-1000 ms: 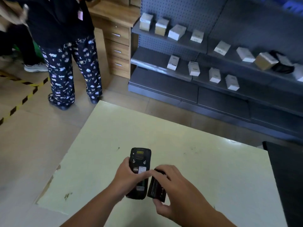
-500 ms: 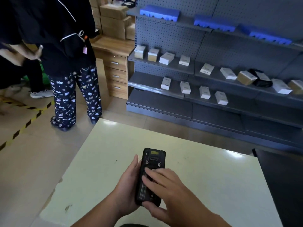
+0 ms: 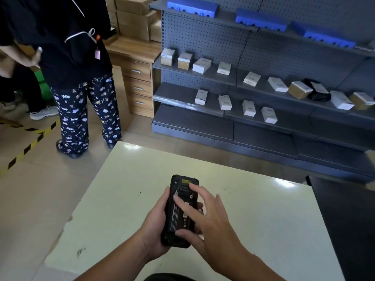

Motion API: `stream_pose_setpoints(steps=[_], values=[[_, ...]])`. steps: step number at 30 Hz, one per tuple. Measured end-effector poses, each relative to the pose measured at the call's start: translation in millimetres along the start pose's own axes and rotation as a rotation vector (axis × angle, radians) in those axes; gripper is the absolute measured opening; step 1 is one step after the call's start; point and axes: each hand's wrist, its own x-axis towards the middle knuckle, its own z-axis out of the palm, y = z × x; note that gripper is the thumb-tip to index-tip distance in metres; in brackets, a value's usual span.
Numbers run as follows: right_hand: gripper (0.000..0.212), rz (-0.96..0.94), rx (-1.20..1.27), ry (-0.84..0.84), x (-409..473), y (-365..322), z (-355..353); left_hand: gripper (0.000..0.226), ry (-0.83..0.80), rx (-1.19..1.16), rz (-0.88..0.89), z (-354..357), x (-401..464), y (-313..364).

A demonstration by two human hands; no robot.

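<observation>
As Battery Goes In, Handheld Scanner Waits on Its Latches

While a bystander in patterned trousers (image 3: 81, 118) stands by the grey shelving (image 3: 182, 98), a person at a pale table (image 3: 263, 220) works on a black handheld scanner (image 3: 175, 182), held back side up just above the tabletop; the left hand (image 3: 155, 226) cradles the device from beneath, thumb along its left edge and fingers curled round the right; the right hand (image 3: 213, 222) lies spread over the back, grasping nothing, its fingers straight and its thumb resting against the lower end of the case. The battery (image 3: 178, 218), label up, lies in the bay on the scanner's back; whether it sits fully flush cannot be told from this angle. The right index fingertip (image 3: 175, 198) touches just below the left latch (image 3: 176, 192), one of two small metal catches at the head of the bay; the right latch (image 3: 191, 196) stands free beside the middle finger.

By the look of it, the step in hand is securing the battery: pressing it flat and locking it in; the next move likely calls for a firm, even push on the pack, then each catch worked in turn while the left hand steadies the case; a catch worked before the pack lies flush could jam or leave it loose. White and brown cartons (image 3: 203, 64) line the shelves behind.
</observation>
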Motion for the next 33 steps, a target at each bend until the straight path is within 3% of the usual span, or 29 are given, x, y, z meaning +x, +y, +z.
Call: stream_pose_setpoints(steps=[7,10,12,14,15,17,19,21,29,33], values=[[0.109,0.15,0.189,-0.019,12,-1,5,0.077,0.028,-0.013,0.041,-10,9,-3],[0.128,0.242,0.283,-0.108,20,13,10,0.081,0.027,-0.042,0.034,-17,18,-6],[0.122,0.337,0.529,-0.152,28,36,19,0.08,0.033,-0.086,0.026,-22,24,-10],[0.103,0.472,0.552,-0.026,36,73,44,0.083,0.066,-0.143,0.019,-30,33,-15],[0.097,0.512,0.449,-0.006,39,94,61,0.086,0.09,-0.156,0.022,-36,38,-18],[0.092,0.511,0.179,-0.185,43,126,96,0.089,0.147,-0.171,0.026,-48,47,-23],[0.096,0.38,-0.065,-0.387,42,140,127,0.089,0.178,-0.186,0.024,-61,51,-27],[0.101,0.255,-0.196,-0.457,41,143,145,0.087,0.193,-0.195,0.021,-69,52,-29],[0.094,0.3,-0.262,-0.2,31,160,150,0.086,0.192,-0.209,0.03,-79,57,-28],[0.067,0.34,-0.091,-0.101,17,161,141,0.085,0.201,-0.199,0.044,-72,56,-22]])
